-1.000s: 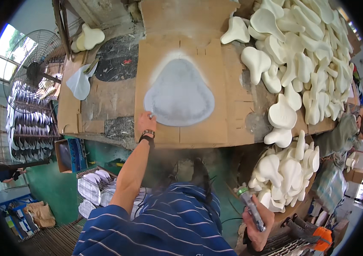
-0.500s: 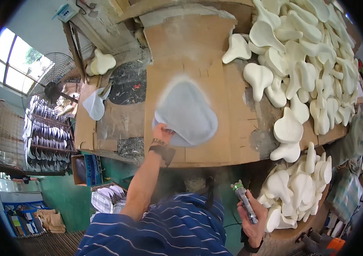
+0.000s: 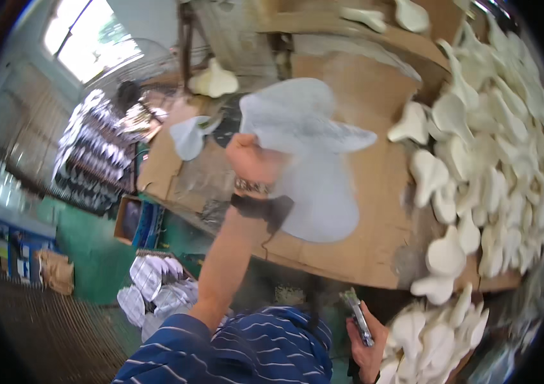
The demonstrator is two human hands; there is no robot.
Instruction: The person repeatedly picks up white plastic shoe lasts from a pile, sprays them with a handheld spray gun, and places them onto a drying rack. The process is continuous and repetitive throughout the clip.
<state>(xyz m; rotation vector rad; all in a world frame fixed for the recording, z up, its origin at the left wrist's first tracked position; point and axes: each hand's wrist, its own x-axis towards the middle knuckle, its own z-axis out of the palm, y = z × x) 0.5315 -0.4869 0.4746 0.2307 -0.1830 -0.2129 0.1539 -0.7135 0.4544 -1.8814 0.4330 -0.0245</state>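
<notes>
My left hand (image 3: 256,161) is closed on the edge of a pale grey saddle-shaped sheet (image 3: 288,105), lifted above the cardboard-covered table (image 3: 381,224) and bent at its right side. Below it, a second pale grey sheet (image 3: 323,201) of similar outline lies flat on the cardboard. Low at the right, in front of the table, my right hand (image 3: 371,345) grips a metal spray gun (image 3: 360,323). The left hand and its sheet are somewhat blurred.
Cream foam saddle pads (image 3: 454,125) are heaped along the table's right side, with another pile (image 3: 422,336) below. At the left lie a white saddle-shaped piece (image 3: 187,137) and a cream pad (image 3: 214,80). Racks (image 3: 93,153) and a box (image 3: 130,221) stand beyond the table's left edge.
My left hand has raised the top sheet and moved it up and away from me, uncovering the sheet beneath. The view has turned; my right hand still holds the spray gun low.
</notes>
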